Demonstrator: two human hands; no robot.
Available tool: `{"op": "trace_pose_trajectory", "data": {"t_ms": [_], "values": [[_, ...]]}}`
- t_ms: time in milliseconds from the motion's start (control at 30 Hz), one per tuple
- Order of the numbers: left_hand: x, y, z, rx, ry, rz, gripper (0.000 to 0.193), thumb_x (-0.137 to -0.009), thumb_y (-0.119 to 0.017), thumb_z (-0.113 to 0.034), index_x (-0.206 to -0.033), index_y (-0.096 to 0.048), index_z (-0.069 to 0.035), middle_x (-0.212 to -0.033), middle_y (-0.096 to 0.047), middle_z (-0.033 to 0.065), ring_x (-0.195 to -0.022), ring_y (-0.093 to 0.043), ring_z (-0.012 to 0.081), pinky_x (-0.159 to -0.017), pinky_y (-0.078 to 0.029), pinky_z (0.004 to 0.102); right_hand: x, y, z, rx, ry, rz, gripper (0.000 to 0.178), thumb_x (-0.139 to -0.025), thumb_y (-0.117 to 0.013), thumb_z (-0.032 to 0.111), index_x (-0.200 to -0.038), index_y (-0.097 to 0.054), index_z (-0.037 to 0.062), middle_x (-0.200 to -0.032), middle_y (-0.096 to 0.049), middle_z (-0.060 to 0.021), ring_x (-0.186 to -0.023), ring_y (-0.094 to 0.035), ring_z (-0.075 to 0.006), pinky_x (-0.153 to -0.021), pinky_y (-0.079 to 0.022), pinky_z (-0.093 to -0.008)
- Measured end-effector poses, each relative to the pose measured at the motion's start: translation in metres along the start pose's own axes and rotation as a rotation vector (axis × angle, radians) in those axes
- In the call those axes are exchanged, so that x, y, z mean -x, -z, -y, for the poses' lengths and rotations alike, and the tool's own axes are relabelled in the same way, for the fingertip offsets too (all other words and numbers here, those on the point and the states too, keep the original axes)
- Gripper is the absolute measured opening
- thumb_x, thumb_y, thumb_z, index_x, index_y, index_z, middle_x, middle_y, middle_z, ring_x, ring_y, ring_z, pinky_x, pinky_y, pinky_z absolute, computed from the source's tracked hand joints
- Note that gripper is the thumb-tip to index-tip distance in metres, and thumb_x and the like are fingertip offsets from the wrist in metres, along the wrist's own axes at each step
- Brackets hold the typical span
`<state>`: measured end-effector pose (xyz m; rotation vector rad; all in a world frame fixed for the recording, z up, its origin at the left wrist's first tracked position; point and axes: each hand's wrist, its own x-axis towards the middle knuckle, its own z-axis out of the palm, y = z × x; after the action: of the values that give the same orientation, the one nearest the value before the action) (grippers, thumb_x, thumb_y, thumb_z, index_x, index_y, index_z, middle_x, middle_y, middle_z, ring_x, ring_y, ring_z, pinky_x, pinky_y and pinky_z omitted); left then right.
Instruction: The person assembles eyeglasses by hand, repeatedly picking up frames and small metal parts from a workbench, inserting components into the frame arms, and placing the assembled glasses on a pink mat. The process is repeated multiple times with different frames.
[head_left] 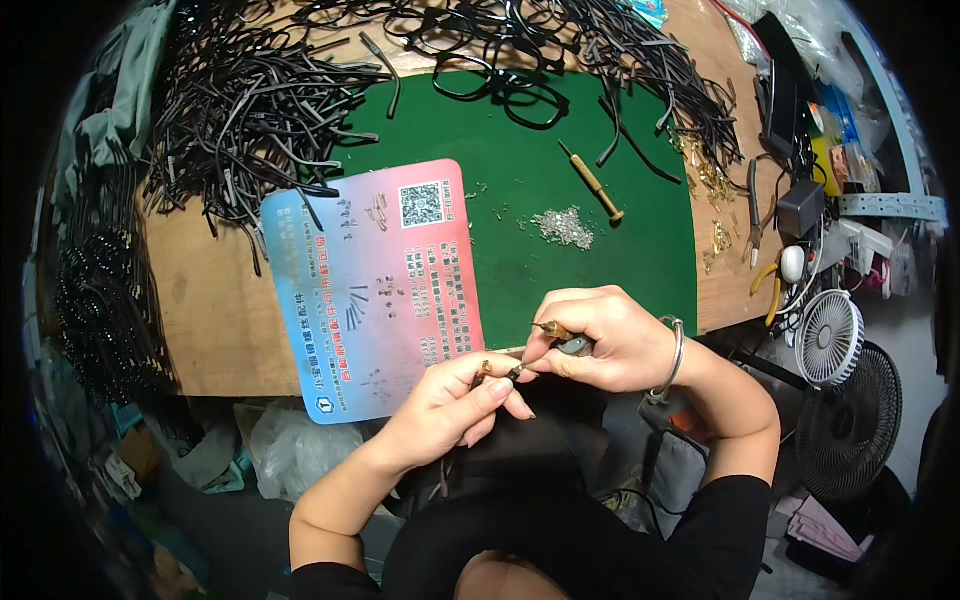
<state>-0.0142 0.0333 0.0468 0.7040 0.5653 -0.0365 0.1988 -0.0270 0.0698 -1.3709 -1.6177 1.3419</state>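
Observation:
Just off the near edge of the green mat (pixel 620 285), my two hands meet at the fingertips. My left hand (pixel 450 408) is closed on a thin dark piece that looks like a glasses temple (pixel 446 474), partly covered by the palm. A small brass-coloured bit (pixel 485 371) shows between its fingers. Tucked in my right hand (pixel 612 340) is a brass screwdriver (pixel 553 329), next to a grey rounded end (pixel 574 345). The right thumb and forefinger pinch at the left fingertips; what lies between them is too small to tell.
On the mat lie a heap of tiny clear or silvery parts (pixel 563 228) and another brass screwdriver (pixel 592 183). A pink-blue printed card (pixel 385 270) holds small screws. Dark temples (pixel 240 130) pile up left, black glasses frames (pixel 535 105) behind. Pliers (pixel 755 205) and a white fan (pixel 830 338) are right.

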Motion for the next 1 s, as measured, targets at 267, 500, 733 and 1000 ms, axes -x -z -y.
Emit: {"op": "trace_pose_trajectory", "data": {"t_ms": [267, 500, 733, 1000], "values": [[-0.009, 0.003, -0.009, -0.149, 0.027, 0.046, 0.022, -0.094, -0.048, -0.014, -0.107, -0.057, 0.001, -0.083, -0.065, 0.0058, -0.05, -0.042, 0.0026, -0.045, -0.033, 0.0167, -0.003, 0.001, -0.018, -0.191, 0.069, 0.084, 0.02, -0.078, -0.068, 0.016, -0.084, -0.062, -0.0023, -0.073, -0.062, -0.01, -0.062, -0.06, -0.0153, -0.054, -0.045, -0.0267], [-0.007, -0.003, 0.003, -0.378, -0.22, -0.05, 0.022, -0.093, -0.047, -0.007, -0.113, -0.054, 0.001, -0.09, -0.065, 0.0085, -0.078, -0.061, 0.0115, -0.07, -0.047, 0.024, -0.006, -0.005, -0.038, -0.815, -0.535, 0.245, 0.043, -0.076, -0.074, 0.029, -0.101, -0.054, 0.0002, -0.083, -0.057, -0.0044, -0.053, -0.048, -0.0053, -0.045, -0.041, -0.0193], [-0.011, -0.002, 0.009, -0.636, -0.336, -0.189, 0.028, -0.093, -0.041, -0.001, -0.119, -0.049, 0.0, -0.091, -0.063, 0.0101, -0.083, -0.062, 0.0149, -0.075, -0.048, 0.0258, 0.009, -0.02, -0.03, 0.022, -0.306, -0.054, 0.052, -0.084, -0.06, 0.037, -0.112, -0.043, -0.0027, -0.102, -0.052, -0.0198, -0.092, -0.057, -0.0297, -0.083, -0.046, -0.0368], [-0.031, 0.01, 0.024, -0.856, -0.538, -0.478, 0.025, -0.089, -0.046, 0.002, -0.114, -0.051, 0.003, -0.091, -0.064, 0.0135, -0.083, -0.065, 0.0193, -0.073, -0.05, 0.0283, 0.017, -0.027, -0.035, 0.797, -0.209, -0.334, 0.039, -0.079, -0.06, 0.012, -0.117, -0.051, 0.0082, -0.091, -0.047, -0.0127, -0.063, -0.06, -0.0255, -0.05, -0.051, -0.0357]]}}
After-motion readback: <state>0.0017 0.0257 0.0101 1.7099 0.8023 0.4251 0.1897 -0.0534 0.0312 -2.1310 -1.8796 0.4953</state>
